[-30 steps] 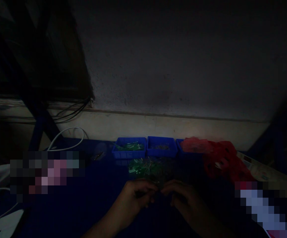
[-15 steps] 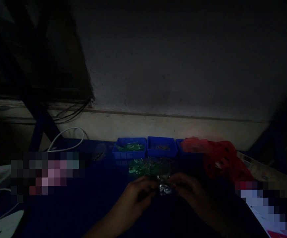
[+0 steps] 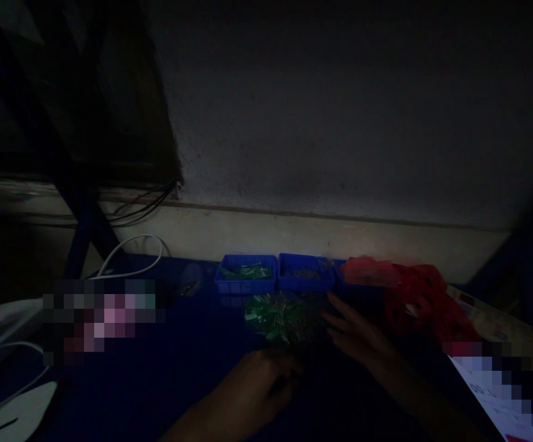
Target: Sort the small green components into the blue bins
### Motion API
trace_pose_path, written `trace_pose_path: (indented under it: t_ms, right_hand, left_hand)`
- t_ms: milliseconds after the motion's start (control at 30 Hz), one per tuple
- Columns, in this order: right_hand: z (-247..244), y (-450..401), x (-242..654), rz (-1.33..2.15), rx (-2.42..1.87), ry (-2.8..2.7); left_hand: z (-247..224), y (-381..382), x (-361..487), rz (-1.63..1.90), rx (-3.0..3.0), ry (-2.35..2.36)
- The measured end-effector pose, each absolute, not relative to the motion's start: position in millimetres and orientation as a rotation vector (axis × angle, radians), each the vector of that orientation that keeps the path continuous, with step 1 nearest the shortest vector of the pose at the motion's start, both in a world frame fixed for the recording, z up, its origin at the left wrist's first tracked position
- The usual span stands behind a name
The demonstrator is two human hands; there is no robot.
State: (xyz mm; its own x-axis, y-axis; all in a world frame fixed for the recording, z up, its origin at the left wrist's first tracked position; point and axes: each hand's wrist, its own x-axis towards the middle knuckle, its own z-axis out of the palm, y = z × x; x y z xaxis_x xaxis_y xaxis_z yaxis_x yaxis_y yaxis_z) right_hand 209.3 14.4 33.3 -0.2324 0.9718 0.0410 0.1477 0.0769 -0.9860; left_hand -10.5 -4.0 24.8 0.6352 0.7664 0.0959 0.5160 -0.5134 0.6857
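On the dark blue tabletop a loose pile of small green and clear pieces with thin shiny pins (image 3: 279,316) lies in front of the bins. My left hand (image 3: 266,380) is just nearer to me than the pile, fingers curled in; what they hold, if anything, is lost in the dark. At the pile's right edge is my right hand (image 3: 360,331), its fingers stretched out and apart with nothing visible in them. Behind the pile stands a blue bin (image 3: 245,286) of similar green pieces. Beside it, another blue bin (image 3: 306,283) holds small thin parts.
A third blue bin (image 3: 346,283) has pinkish-red bags (image 3: 370,272) over it. Crumpled red plastic (image 3: 413,298) lies to its right, near a white printed sheet (image 3: 491,393). White cable (image 3: 132,273) and pale objects (image 3: 18,411) are on the left. A wall rises behind.
The silvery packet between both hands is no longer visible. My right hand has opened and reached forward to the pile; my left hand has dropped slightly toward me. The view has shifted a little.
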Motion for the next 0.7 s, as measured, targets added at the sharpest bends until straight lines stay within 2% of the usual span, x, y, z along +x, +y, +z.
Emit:
trace_pose_path:
  t_ms: [67, 200, 267, 700]
  right_hand:
    - [30.6, 14.3, 208.6, 1.063, -1.265, -1.720]
    - [19.8, 18.6, 212.9, 0.473, -1.500, -2.049]
    - [14.3, 20.8, 216.6, 0.330, -1.612, -2.149]
    - [13.8, 22.9, 214.7, 0.190, -1.534, -2.175]
  left_hand:
    - [23.4, -3.8, -10.8, 0.519, 2.238, 0.999]
    - [22.1, -3.7, -11.6, 0.500, 2.238, 0.994]
    - [21.9, -3.8, -11.8, 0.500, 2.241, 0.975]
    - [22.5, -2.3, -11.2, 0.482, 2.265, 0.971]
